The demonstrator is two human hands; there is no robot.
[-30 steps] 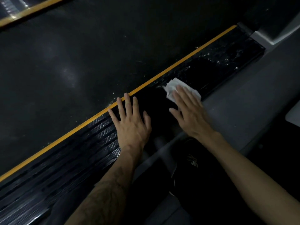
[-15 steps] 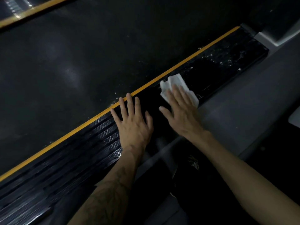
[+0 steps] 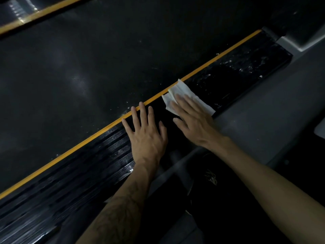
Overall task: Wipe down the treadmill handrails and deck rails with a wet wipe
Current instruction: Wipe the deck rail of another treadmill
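The wide black treadmill belt (image 3: 88, 71) is filling most of the view, and beside it the ribbed glossy black deck rail with its yellow edge stripe (image 3: 79, 173) is running diagonally from lower left to upper right. The right hand (image 3: 191, 120), fingers straight and pressed flat, is sliding the crumpled white wet wipe (image 3: 186, 96) across the rail toward the stripe, which the wipe is now touching, having sat nearer the outer edge a second ago. The left hand (image 3: 147, 134), fingers spread, is staying braced on the rail. White specks (image 3: 242, 66) farther up the rail are probably still awaiting wiping.
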